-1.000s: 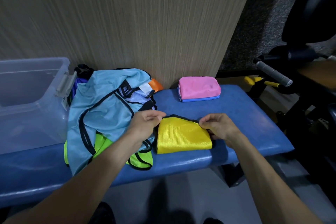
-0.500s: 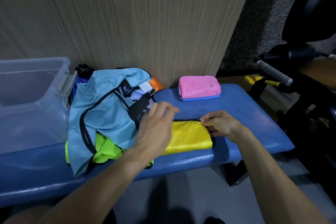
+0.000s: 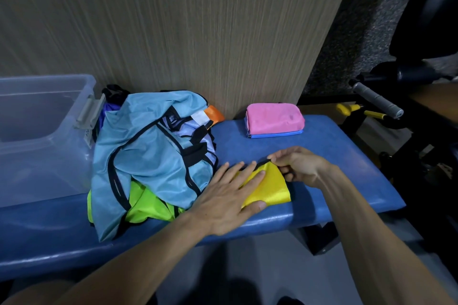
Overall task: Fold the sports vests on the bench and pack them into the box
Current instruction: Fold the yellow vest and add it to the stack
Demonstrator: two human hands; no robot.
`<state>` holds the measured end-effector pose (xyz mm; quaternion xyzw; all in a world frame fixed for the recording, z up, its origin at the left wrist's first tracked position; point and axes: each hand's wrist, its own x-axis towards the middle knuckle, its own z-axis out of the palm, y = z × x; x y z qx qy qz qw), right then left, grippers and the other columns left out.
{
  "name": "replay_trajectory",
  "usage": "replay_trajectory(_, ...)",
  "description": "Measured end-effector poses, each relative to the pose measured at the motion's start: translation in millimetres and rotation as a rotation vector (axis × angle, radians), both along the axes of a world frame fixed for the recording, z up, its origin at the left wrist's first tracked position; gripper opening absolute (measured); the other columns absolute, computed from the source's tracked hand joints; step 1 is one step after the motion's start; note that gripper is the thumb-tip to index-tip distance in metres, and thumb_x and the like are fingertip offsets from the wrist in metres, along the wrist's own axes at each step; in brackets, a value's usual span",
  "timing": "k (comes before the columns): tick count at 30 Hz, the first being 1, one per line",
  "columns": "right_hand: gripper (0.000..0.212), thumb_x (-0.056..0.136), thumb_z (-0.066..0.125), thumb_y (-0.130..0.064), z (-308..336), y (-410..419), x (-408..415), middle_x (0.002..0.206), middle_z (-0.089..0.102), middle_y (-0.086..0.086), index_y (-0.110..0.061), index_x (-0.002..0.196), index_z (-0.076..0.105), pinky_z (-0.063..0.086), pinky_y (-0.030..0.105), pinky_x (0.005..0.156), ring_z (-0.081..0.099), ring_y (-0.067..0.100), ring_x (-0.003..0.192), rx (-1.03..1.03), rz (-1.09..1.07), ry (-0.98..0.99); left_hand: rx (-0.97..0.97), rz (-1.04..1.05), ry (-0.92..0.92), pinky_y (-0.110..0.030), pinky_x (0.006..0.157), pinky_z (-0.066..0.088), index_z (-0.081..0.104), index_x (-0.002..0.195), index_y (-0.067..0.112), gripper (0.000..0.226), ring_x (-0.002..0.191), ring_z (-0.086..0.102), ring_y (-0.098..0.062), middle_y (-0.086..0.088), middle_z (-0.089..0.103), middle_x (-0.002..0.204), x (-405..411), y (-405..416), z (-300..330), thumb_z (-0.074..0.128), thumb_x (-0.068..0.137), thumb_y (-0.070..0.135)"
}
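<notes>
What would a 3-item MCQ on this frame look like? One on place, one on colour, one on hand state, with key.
1. Where does the folded pink vest lie?
A. inside the clear box
B. on the bench by the wall panel, beyond the hands
C. under the light blue vest

2. What colour is the vest under the hands?
A. yellow
B. orange
C. purple

3. How is the left hand on that vest?
A. curled in a fist above it
B. pinching a strap
C. flat, fingers straight, pressing it down

Key: 1 B, the pink vest sits folded on the bench, apart from the clear box and the light blue vest. 2 A, the yellow vest shows between the hands. 3 C, the left hand lies spread on it while the right hand pinches its black-trimmed edge.
</notes>
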<state>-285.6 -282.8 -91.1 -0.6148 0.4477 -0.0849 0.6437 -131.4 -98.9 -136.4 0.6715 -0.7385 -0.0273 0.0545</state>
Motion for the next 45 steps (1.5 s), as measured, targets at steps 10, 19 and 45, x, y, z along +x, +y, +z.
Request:
replay_trajectory(10,0.026,0.096,0.056,0.005,-16.9,9.2,-12.8,0.078,0.061,-0.004,-0.018,0.094,0.068,0.048,0.028,0.058,0.052,0.003,0.061,-0.668,0.173,0.118,0.067,-0.060,0.031,-0.040,0.125,-0.013,-0.011,0.160,0.039,0.085,0.153,-0.024,-0.011,0.008,-0.025,0.167,12.3,3.9,6.3,0.034,0.097,0.074)
replay_trajectory(19,0.103,0.071,0.062,-0.023,-10.1,38.6,-49.4,0.164,0.004,-0.030,-0.069,0.147,0.011,0.027,0.049,0.118,0.019,0.014,0.149,-0.993,0.722,0.332,0.068,-0.074,0.062,-0.036,0.126,-0.011,0.001,0.162,0.040,0.074,0.156,-0.012,-0.013,0.006,-0.015,0.169,16.6,4.7,8.7,0.033,0.101,0.067)
replay_trajectory(45,0.040,0.106,0.049,-0.038,-9.2,42.4,-12.1,0.067,0.068,0.009,-0.003,0.095,0.062,0.049,0.029,0.045,0.063,0.019,0.054,-0.228,-0.014,-0.037,-0.090,0.467,1.070,-0.023,0.066,0.045,0.066,0.098,0.018,0.014,0.077,0.062,-0.013,0.004,0.065,0.082,41.9,-29.5,22.6,0.069,0.097,0.031)
